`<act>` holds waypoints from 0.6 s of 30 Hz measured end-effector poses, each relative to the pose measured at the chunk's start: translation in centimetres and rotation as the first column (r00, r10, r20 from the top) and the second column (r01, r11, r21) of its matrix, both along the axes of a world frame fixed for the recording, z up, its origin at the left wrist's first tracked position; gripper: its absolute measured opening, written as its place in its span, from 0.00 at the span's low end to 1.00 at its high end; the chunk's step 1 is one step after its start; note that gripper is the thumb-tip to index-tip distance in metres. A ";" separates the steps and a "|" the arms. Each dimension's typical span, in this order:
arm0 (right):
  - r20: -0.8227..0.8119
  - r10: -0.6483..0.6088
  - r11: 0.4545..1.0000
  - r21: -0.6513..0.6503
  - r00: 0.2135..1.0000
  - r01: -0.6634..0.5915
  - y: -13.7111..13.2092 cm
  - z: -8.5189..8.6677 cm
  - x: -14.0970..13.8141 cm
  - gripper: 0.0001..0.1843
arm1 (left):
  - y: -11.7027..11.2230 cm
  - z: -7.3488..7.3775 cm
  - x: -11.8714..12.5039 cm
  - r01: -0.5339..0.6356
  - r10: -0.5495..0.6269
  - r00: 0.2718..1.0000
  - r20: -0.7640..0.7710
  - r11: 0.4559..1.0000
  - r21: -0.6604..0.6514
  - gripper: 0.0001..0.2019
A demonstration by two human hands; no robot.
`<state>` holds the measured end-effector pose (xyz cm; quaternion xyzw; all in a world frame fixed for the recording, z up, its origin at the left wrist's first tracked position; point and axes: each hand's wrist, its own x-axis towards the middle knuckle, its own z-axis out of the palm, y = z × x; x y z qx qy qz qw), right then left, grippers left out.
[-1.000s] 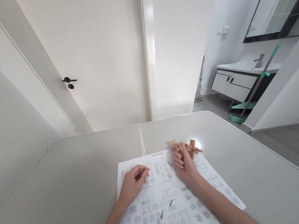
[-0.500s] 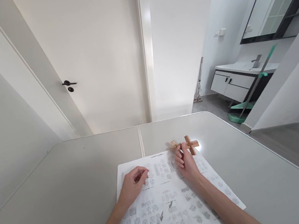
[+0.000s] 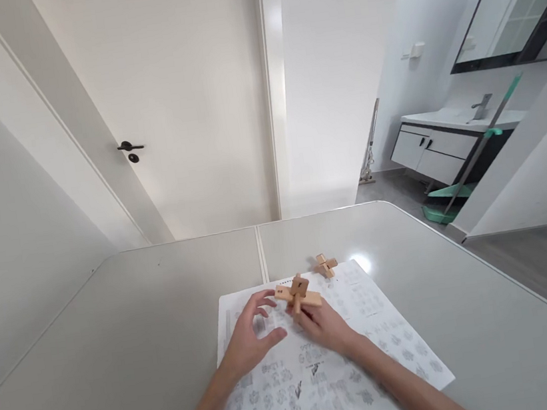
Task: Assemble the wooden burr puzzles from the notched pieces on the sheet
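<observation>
My right hand (image 3: pixel 320 322) grips a cross-shaped wooden burr puzzle (image 3: pixel 299 292) made of interlocking bars, raised over the sheet. Beside it on the left, my left hand (image 3: pixel 252 332) is open, thumb and fingers spread, its fingertips close to the puzzle's left end; I cannot tell whether they touch it. A smaller wooden puzzle piece cluster (image 3: pixel 325 266) lies by the far edge of the printed sheet (image 3: pixel 337 385). Grey diagrams and small text cover this white paper, which is partly hidden under both forearms.
The sheet lies on a light grey table (image 3: pixel 133 331) with a seam and a rounded far right corner. Beyond stands a white door (image 3: pixel 190 108) with a black handle (image 3: pixel 129 146). To the right are a washbasin cabinet (image 3: pixel 439 143) and a green broom with dustpan (image 3: pixel 440 213).
My right hand has brought the cross-shaped puzzle from the sheet's far edge toward my left hand. The left fingers have gone from curled together to spread. The smaller cluster is now uncovered.
</observation>
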<state>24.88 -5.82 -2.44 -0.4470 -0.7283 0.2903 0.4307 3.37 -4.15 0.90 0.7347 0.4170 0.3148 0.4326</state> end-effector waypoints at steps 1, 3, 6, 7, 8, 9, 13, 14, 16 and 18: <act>0.043 0.044 0.999 0.017 0.998 -0.045 -0.2 0.0 -0.1 0.14 | -0.1 -0.1 0.0 0.030 -0.030 0.999 0.025 1.000 -0.005 0.36; 0.117 0.120 0.992 0.021 0.986 -0.123 -0.7 0.1 -0.4 0.12 | -0.3 -0.1 0.1 0.100 -0.097 0.992 0.083 0.994 -0.031 0.44; 0.186 0.180 0.982 0.022 0.966 -0.187 -1.2 0.5 -0.8 0.13 | -0.5 -0.1 0.3 0.213 -0.195 0.967 0.163 0.972 -0.103 0.49; 0.194 0.190 0.980 0.022 0.962 -0.198 -1.3 0.6 -0.9 0.13 | -0.6 0.0 0.3 0.240 -0.216 0.959 0.183 0.964 -0.119 0.49; 0.193 0.197 0.979 0.020 0.961 -0.204 -1.4 0.6 -1.0 0.13 | -0.7 0.0 0.3 0.255 -0.228 0.954 0.197 0.959 -0.125 0.48; 0.188 0.199 0.979 0.012 0.962 -0.205 -1.3 0.6 -1.0 0.13 | -0.7 0.1 0.4 0.256 -0.228 0.952 0.205 0.959 -0.123 0.46; 0.130 0.168 0.983 -0.098 0.977 -0.155 -1.1 0.8 -0.6 0.12 | -0.7 0.2 0.4 0.129 -0.113 0.976 0.185 0.989 -0.076 0.42; 0.082 0.160 0.979 -0.141 0.984 -0.147 -1.1 0.9 -0.5 0.10 | -0.6 0.1 0.3 0.078 -0.065 0.983 0.173 0.995 -0.066 0.42; -0.075 0.143 0.965 -0.209 0.987 -0.156 -1.0 1.3 -0.2 0.10 | -0.3 -0.1 0.3 -0.026 0.033 0.989 0.147 0.998 -0.049 0.41; -0.273 0.132 0.946 -0.252 0.953 -0.203 -1.0 1.8 0.0 0.15 | -0.1 -0.4 0.2 -0.098 0.102 0.988 0.115 0.994 -0.036 0.41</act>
